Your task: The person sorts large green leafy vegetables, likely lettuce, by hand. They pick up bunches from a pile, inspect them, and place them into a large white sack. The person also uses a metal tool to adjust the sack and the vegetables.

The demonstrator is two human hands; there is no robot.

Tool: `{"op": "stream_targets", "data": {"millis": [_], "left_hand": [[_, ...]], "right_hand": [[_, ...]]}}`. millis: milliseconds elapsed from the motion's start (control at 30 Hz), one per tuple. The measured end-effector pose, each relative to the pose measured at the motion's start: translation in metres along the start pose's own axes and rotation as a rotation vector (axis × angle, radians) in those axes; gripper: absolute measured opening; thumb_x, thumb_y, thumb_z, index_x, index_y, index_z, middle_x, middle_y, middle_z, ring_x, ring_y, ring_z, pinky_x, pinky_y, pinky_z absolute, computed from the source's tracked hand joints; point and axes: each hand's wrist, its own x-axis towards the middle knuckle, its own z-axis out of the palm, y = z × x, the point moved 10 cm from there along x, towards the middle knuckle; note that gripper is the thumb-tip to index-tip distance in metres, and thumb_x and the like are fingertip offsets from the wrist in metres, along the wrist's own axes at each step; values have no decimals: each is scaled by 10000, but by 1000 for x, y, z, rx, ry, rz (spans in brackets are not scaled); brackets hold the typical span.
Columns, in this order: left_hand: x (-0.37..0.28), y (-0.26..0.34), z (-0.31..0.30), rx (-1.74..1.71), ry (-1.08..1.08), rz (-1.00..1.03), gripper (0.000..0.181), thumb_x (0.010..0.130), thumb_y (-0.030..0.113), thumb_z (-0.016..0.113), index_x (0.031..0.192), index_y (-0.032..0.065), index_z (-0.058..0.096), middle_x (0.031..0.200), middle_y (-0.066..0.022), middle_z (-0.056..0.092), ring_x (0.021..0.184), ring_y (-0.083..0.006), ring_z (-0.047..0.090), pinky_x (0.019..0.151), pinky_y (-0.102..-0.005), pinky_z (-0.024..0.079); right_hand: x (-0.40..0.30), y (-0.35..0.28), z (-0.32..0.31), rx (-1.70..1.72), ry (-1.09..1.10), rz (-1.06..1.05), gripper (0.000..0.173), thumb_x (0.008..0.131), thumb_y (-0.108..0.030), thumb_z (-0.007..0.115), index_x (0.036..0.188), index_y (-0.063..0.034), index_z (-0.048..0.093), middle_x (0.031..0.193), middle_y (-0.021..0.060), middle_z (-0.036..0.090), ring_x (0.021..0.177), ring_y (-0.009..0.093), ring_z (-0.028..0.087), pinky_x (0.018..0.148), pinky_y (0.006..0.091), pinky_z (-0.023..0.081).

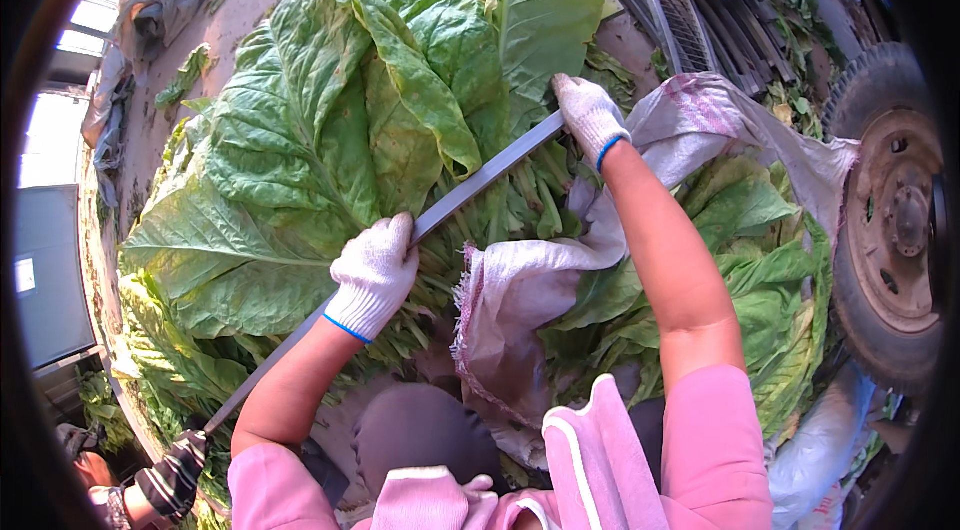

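Observation:
My left hand (375,279), in a white knit glove with a blue cuff edge, grips a long metal bar (487,174) near its middle. At the bar's upper right end is my right hand (590,110), gloved alike and closed around it. The bar slants across a large pile of broad green tobacco leaves (300,140). Their stalks point towards me below the bar, and some leaves show yellowing and brown spots. Past my left forearm, the bar's lower end reaches a co-worker's hand (176,474) in a dark striped glove, which seems to hold it.
A white woven sack (525,282) with a frayed edge lies beneath my right arm, beside more leaves (757,252). A rubber-tyred wheel (896,222) stands at the right. Metal grates and bars (675,20) are stacked at upper right. Loose leaves (184,76) lie on the concrete floor.

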Motion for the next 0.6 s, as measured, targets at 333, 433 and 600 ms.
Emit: {"op": "stream_targets", "data": {"millis": [333, 433, 600], "left_hand": [[25, -9, 10, -212, -257, 39, 192, 808, 269, 644, 893, 110, 580, 853, -136, 633, 780, -369, 647, 675, -498, 515], [20, -11, 17, -173, -163, 53, 179, 792, 188, 635, 952, 133, 574, 855, -118, 619, 700, -360, 645, 609, -494, 517], [18, -18, 36, -90, -245, -45, 221, 791, 203, 646, 988, 125, 581, 902, -122, 631, 724, -368, 652, 624, -498, 519]], "right_hand": [[5, -3, 9, -130, 14, -107, 318, 967, -271, 392, 1004, -37, 604, 1015, 228, 653, 997, 435, 600, 860, 500, 472], [8, -16, 12, -210, 3, -175, 289, 954, -241, 407, 982, -38, 610, 1028, 223, 652, 992, 425, 603, 847, 498, 476], [5, -7, 15, -197, 9, -113, 289, 951, -227, 405, 1017, -44, 619, 1068, 224, 647, 1008, 418, 604, 856, 489, 481]]}}
